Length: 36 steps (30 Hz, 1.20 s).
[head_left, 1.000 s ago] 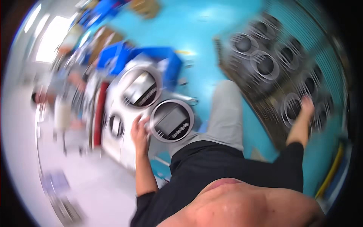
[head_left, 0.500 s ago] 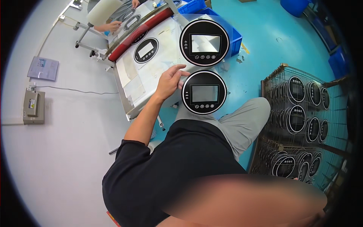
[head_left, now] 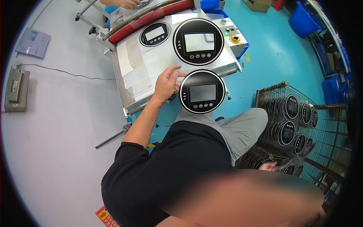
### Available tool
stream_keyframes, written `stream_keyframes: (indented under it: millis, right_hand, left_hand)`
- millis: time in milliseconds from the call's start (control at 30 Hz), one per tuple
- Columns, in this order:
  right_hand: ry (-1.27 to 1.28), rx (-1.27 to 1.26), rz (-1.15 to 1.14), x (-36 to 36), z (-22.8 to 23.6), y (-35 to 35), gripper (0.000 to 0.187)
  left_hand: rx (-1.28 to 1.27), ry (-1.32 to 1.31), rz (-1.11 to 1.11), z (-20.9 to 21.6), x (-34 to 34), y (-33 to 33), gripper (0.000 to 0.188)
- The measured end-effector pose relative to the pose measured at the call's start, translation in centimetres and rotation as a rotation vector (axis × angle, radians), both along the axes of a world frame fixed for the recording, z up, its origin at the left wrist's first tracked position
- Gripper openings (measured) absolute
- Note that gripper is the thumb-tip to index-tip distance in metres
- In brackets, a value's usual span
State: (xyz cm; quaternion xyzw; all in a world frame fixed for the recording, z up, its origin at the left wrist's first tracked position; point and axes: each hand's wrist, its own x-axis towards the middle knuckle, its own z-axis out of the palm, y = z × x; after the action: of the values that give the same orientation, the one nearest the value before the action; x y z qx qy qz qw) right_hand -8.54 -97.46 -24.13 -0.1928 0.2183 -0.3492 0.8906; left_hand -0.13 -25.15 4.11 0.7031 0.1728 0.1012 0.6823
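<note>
At the middle, my left hand pinches the left edge of what looks like a clear sheet. Two round black panels, each with a rectangular window and a white rim, sit on that sheet: an upper panel over the table and a lower panel just above my lap. At lower right, my right hand is partly hidden behind a blurred patch. It grips a dark round panel, seen nearly edge-on and smeared by motion, beside the wire rack.
Several similar panels fill the rack. Ahead stands a white machine table with a red roller and another round panel. Beyond the roller, another person's hand touches a panel. A control box sits at the table's right.
My right hand has come into view at the rack with a blurred dark panel. The view has shifted, with the table now behind the upper panel. My left hand keeps its hold.
</note>
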Motion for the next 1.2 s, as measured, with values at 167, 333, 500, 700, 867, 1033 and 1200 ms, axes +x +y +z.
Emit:
stream_keyframes:
  millis: [167, 333, 500, 700, 867, 1033, 1200]
  right_hand:
    - [-0.138, 0.123, 0.363, 11.1, 5.5, 12.7, 0.041]
    - [-0.098, 0.085, 0.498, 16.2, 10.7, 21.4, 0.047]
    - [-0.039, 0.081, 0.538, 17.9, 11.3, 23.7, 0.035]
    - [0.070, 0.110, 0.541, 17.7, 11.2, 22.9, 0.035]
    - [0.112, 0.058, 0.531, 16.7, 11.6, 23.1, 0.032]
    - [0.100, 0.014, 0.537, 16.4, 11.9, 23.2, 0.027]
    - [-0.013, -0.101, 0.636, 16.3, 11.8, 23.5, 0.031]
  left_hand:
    - [-0.032, -0.006, 0.132, -1.5, -1.5, 3.2, 0.030]
    - [-0.001, 0.084, 0.326, -2.7, -3.3, 4.8, 0.029]
    - [0.125, 0.268, 0.326, -2.1, -4.4, 6.3, 0.034]
    - [1.271, -0.044, 0.073, -2.8, -5.0, 9.1, 0.054]
    - [1.288, 0.042, -0.074, -3.5, -5.1, 9.9, 0.049]
    - [1.295, 0.037, -0.052, -3.8, -5.0, 11.2, 0.048]
    - [1.299, 0.027, -0.079, -3.9, -4.4, 12.9, 0.048]
